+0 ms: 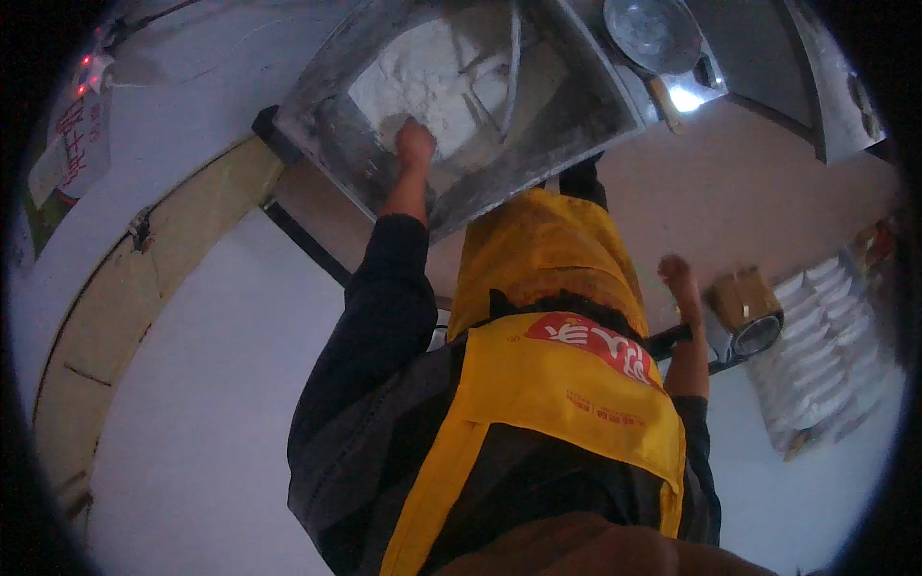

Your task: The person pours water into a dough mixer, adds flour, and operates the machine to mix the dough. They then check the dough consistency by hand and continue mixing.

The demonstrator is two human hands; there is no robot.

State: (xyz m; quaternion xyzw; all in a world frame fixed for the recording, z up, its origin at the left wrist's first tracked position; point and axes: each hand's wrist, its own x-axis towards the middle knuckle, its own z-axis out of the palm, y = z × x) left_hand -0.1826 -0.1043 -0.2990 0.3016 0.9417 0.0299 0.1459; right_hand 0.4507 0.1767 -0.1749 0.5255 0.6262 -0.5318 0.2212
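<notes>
My left hand (415,146) is curled at the near side of a heap of white powder (418,68), which looks like flour. A rounded greyish shape shows just beyond its fingers; whether the hand grips it cannot be made out. The powder lies in a deep rectangular metal bin (598,83) with a worn rim. A thin pale rod (514,68) stands slanted inside it, beside darker bars in the powder. My right hand (676,275) hangs low at my side, outside the bin. It is blurred, its fingers look curled, and no object shows in it.
At the upper right, a round metal pan (652,32) with a wooden handle (664,106) sits beside the bin. A cardboard box (745,295) and stacked white packages (821,345) lie to the right. A yellowish ledge (166,245) curves along the left; red lights glow above it.
</notes>
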